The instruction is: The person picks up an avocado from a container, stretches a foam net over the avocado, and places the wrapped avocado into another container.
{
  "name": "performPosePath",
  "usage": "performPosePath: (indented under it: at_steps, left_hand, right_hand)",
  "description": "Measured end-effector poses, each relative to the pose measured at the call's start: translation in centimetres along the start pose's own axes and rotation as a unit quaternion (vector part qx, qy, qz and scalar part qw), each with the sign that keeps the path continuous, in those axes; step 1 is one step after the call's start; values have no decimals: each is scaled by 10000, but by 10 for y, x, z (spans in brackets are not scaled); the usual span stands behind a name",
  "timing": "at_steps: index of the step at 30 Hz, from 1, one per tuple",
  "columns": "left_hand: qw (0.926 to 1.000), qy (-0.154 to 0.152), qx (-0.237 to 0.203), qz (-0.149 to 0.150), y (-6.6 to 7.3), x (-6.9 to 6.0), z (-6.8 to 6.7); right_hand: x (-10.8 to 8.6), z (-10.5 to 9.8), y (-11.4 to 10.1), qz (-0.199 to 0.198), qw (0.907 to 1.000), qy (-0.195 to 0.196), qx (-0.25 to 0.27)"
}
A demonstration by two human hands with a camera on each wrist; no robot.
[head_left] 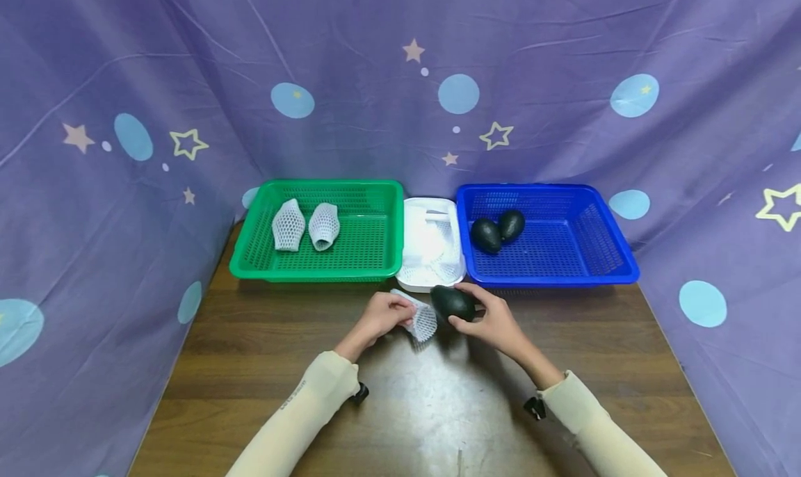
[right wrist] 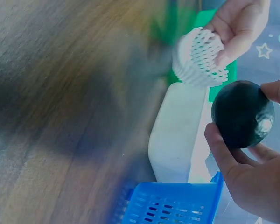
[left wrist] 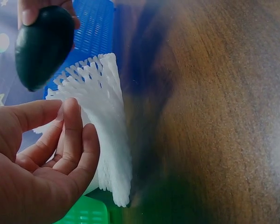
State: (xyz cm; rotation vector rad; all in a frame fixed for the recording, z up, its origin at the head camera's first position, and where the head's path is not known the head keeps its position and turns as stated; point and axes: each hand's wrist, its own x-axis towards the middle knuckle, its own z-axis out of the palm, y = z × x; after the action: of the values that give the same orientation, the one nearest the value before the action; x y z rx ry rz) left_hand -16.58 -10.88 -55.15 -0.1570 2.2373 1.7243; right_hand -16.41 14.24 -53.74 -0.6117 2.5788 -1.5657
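Note:
My left hand (head_left: 383, 315) pinches a white foam net sleeve (head_left: 425, 323) between thumb and fingertips, just above the table. In the left wrist view the net's (left wrist: 107, 112) near end spreads wide toward the avocado. A dark green avocado (head_left: 452, 302) is gripped by my right hand (head_left: 496, 322), thumb on one side and fingers on the other. The right wrist view shows the avocado (right wrist: 242, 114) close to the foam net (right wrist: 200, 58) but apart from it. Two more avocados (head_left: 486, 236) lie at the left of the blue basket (head_left: 551, 280).
A green basket (head_left: 319, 278) at the back left holds two net-wrapped pieces (head_left: 288, 227). Between the baskets stands a white container (head_left: 432, 279) with white netting inside. The wooden table (head_left: 425, 407) extends in front; a purple patterned curtain (head_left: 375, 115) hangs behind and at both sides.

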Motion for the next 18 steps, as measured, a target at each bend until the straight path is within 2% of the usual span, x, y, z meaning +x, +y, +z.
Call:
performPosePath:
  at_steps: [9, 13, 18]
  left_hand:
    - [9998, 51, 44, 208, -1, 3, 0]
    - [9998, 80, 28, 201, -2, 4, -1]
    - [9996, 116, 90, 235, -1, 2, -1]
  right_hand:
    - [-6, 0, -6, -44, 9977, -581, 347]
    - [-8, 5, -2, -35, 9955, -861, 387]
    - [-10, 10, 0, -28, 9951, -923, 344]
